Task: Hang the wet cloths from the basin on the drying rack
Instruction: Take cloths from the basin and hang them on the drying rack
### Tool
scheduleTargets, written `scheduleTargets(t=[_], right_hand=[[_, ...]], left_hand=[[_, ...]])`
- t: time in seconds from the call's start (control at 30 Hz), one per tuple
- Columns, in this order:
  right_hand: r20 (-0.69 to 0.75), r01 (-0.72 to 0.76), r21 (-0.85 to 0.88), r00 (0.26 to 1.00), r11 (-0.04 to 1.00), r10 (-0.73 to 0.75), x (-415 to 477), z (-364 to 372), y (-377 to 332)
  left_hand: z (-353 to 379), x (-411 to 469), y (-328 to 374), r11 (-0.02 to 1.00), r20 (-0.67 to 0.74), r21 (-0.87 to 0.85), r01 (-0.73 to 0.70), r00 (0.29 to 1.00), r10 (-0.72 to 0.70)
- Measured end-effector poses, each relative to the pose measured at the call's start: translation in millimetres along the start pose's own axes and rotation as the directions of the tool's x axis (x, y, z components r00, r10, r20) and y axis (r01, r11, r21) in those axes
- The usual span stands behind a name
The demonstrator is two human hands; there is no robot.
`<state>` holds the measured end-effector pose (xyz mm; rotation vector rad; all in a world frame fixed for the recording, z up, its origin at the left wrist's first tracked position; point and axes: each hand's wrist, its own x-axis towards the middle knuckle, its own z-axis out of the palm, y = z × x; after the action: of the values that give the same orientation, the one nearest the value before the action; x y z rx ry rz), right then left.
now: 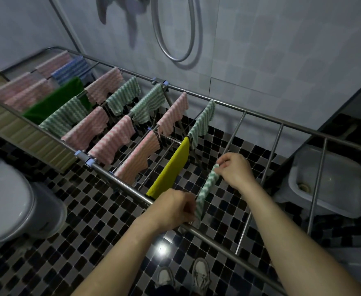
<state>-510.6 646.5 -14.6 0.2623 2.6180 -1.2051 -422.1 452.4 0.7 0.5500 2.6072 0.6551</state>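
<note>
Head cam, lower middle of the frame: both hands are pinching a green-striped cloth (207, 184) over a drying rack (119, 184) rail, left hand (175, 207) at its near end, right hand (235, 169) at its far end. It's looking limp and soggy, so I'd be gripping the corners.

Pink striped cloths (102, 87) on the drying rack (228, 102): about eight, blurred at the upper left. Green striped cloths (123, 96): five, one held. Blue cloth (71, 70): one. Dark green cloth (55, 101): one. Yellow cloth (171, 169): one. Basin (326, 180): one. Hands: two. Shoes (200, 274): two.
</note>
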Motion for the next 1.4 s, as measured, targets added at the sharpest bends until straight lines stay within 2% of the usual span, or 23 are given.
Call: scheduleTargets(t=[0.17,0.2,0.3,0.43,0.6,0.77,0.9,0.97,1.07,1.13,1.27,1.4], right_hand=[[-0.005,-0.006,-0.052,1.0,0.999,0.006,3.7,0.4,-5.1],[0.0,-0.018,-0.001,1.0,1.0,0.018,4.2,-1.1,-6.1],[0.024,-0.111,0.295,0.994,0.949,0.108,7.0,-8.2,-9.7],[0.047,-0.132,0.423,0.991,0.896,0.123,12.1,-18.0,-13.9],[-0.007,0.03,0.249,1.0,0.968,-0.029,17.6,-19.1,-11.4],[0.017,0.177,-0.023,0.984,0.984,-0.176,14.0,-11.3,-6.2],[0.004,0.185,-0.074,0.983,0.98,-0.185,11.9,-7.0,-5.0],[-0.013,0.235,-0.154,0.971,0.96,-0.24,9.5,-6.8,-6.5],[-0.06,0.342,-0.359,0.92,0.868,-0.388,2.6,-8.0,-11.1],[0.013,0.415,-0.391,0.895,0.822,-0.446,-1.7,-8.0,-16.3],[0.202,0.458,-0.398,0.889,0.794,-0.412,-8.6,-3.0,-21.1],[0.168,0.407,-0.465,0.913,0.786,-0.373,-7.5,5.8,-14.1]], left_hand=[[0.1,-2.0,-1.3,0.998,-0.077,0.021,-0.061,0.995,0.062],[-0.8,-3.4,-2.0,0.997,-0.103,0.024,-0.079,0.991,0.081],[-5.2,-10.0,-2.1,0.99,-0.183,0.033,-0.141,0.972,0.144],[-6.6,-17.4,-8.0,0.984,-0.266,-0.002,-0.176,0.949,0.169],[-3.1,-20.9,-15.3,0.988,-0.326,0.042,-0.149,0.933,0.155],[-1.4,-25.3,-18.0,0.985,-0.218,0.101,-0.14,0.963,0.159],[2.7,-28.3,-15.0,0.984,-0.13,0.128,-0.127,0.981,0.144],[3.2,-28.4,-13.4,0.986,-0.093,0.123,-0.117,0.987,0.128],[1.9,-27.4,-7.7,0.989,-0.043,0.121,-0.088,0.995,0.094],[3.0,-25.1,-3.9,0.988,-0.082,0.141,-0.061,0.994,0.073],[12.5,-19.2,3.4,0.989,-0.127,0.146,0.038,0.992,-0.02],[18.7,-15.7,8.0,0.99,-0.16,0.099,0.105,0.983,-0.088]])
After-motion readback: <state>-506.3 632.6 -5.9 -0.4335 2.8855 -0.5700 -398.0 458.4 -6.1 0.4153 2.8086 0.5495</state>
